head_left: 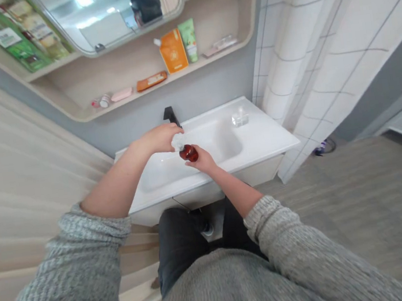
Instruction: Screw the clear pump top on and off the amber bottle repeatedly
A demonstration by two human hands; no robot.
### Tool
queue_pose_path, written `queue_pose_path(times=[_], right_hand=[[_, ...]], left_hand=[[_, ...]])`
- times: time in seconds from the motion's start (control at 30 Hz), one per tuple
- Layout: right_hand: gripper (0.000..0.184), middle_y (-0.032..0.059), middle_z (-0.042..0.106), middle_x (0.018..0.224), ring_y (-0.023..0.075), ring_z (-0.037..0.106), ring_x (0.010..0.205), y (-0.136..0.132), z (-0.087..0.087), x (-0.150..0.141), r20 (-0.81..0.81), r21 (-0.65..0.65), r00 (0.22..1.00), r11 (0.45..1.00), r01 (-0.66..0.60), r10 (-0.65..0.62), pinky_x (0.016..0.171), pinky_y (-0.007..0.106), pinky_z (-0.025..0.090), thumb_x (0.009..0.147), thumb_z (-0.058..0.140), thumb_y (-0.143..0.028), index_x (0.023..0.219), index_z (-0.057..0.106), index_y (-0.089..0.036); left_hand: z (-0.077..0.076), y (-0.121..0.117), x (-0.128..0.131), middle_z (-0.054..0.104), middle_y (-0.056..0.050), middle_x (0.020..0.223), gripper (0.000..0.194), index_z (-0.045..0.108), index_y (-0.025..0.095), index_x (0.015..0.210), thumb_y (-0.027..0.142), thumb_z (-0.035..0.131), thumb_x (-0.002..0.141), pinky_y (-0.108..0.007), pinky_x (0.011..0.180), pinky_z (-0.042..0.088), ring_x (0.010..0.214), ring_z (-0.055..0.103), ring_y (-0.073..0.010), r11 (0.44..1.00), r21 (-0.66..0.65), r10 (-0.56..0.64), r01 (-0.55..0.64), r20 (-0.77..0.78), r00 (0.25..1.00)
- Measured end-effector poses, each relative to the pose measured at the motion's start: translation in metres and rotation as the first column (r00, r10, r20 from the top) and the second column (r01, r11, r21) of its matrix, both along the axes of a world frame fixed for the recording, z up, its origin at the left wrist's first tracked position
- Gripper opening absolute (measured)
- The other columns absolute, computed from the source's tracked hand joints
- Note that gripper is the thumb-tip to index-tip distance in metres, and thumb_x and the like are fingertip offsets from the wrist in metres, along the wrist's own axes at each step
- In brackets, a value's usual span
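Red-brown pump bottle (188, 153), held above white sink (258, 135). Right hand (202, 161): grip narrow, cupping the bottle from below. Left hand (160, 139): grip curved palm-down over white pump head (178, 142). Black faucet (170, 116) at back edge; clear glass dish (240, 118) near back right corner. Wooden shelf (214, 25) above, with orange pouch (172, 50); tiled wall (320, 46) at right.

- Obstacle: black faucet (170, 116) just behind the left hand (160, 138).
- Obstacle: red bottle (188, 152) between both hands, right hand (202, 161) beneath it.
- Free passage: above the sink basin (222, 140), right of the hands, up to the glass dish (240, 118).
- Right limit: white tiled panel (307, 57).
- Upper limit: wall shelf (184, 76) above the sink.
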State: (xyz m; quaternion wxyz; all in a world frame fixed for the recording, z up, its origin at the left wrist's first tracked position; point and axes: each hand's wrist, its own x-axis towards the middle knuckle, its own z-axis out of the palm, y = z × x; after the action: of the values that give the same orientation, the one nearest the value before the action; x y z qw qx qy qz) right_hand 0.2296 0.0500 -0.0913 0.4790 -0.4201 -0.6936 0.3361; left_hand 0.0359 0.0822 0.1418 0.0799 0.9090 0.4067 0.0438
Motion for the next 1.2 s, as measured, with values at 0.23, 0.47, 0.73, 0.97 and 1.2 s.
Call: queue_pose_path(times=[0.23,0.47,0.73,0.97,1.2], right_hand=[[0.089,0.0096,0.081,0.138,0.0366,0.078,0.128,0.001,-0.003,-0.001,0.011,0.000,1.000,1.000,0.023,-0.023,0.116,0.052,0.060,0.074,0.103,-0.040,0.151,0.062,-0.025],[0.089,0.0099,0.081,0.138,0.0370,0.077,0.128,0.003,-0.006,-0.002,-0.003,0.012,1.000,1.000,0.021,-0.021,0.116,0.053,0.061,0.072,0.103,-0.040,0.150,0.063,-0.026],[0.089,0.0109,0.080,0.140,0.0371,0.077,0.128,0.003,-0.006,-0.001,-0.011,0.026,1.000,1.000,0.014,-0.013,0.115,0.053,0.061,0.073,0.103,-0.040,0.150,0.062,-0.025],[0.089,0.0103,0.080,0.139,0.0369,0.078,0.127,0.003,-0.004,-0.001,-0.023,0.025,1.000,1.000,0.018,-0.018,0.115,0.053,0.061,0.072,0.103,-0.040,0.150,0.063,-0.025],[0.091,0.0112,0.081,0.138,0.0380,0.078,0.127,0.003,-0.002,-0.001,-0.014,0.004,1.000,1.000,0.016,-0.016,0.116,0.054,0.060,0.070,0.104,-0.041,0.150,0.063,-0.024]], left_hand=[[0.014,-0.011,0.014,0.076,-0.008,0.137,0.077,0.078,0.028,0.142,0.028,0.088,0.066,-0.043,0.117,0.053,0.129,0.069,-0.0353,0.997,0.071,-0.019,0.036,-0.229,0.973],[0.019,-0.018,0.018,0.075,-0.010,0.141,0.077,0.073,0.025,0.149,0.030,0.085,0.073,-0.040,0.115,0.054,0.129,0.069,-0.0328,0.989,0.118,-0.040,0.087,-0.351,0.935],[0.015,-0.013,0.019,0.077,-0.010,0.129,0.069,0.078,0.024,0.139,0.027,0.084,0.071,-0.042,0.111,0.055,0.121,0.072,-0.0333,0.985,0.117,-0.088,0.129,-0.303,0.949],[0.014,-0.005,0.022,0.077,-0.009,0.124,0.065,0.082,0.025,0.131,0.026,0.087,0.066,-0.044,0.112,0.056,0.119,0.072,-0.0347,0.989,0.093,-0.084,0.110,-0.246,0.965],[0.015,-0.011,0.013,0.076,-0.010,0.134,0.077,0.077,0.026,0.143,0.032,0.090,0.067,-0.044,0.114,0.055,0.127,0.070,-0.0363,0.992,0.110,-0.033,0.062,-0.242,0.970]])
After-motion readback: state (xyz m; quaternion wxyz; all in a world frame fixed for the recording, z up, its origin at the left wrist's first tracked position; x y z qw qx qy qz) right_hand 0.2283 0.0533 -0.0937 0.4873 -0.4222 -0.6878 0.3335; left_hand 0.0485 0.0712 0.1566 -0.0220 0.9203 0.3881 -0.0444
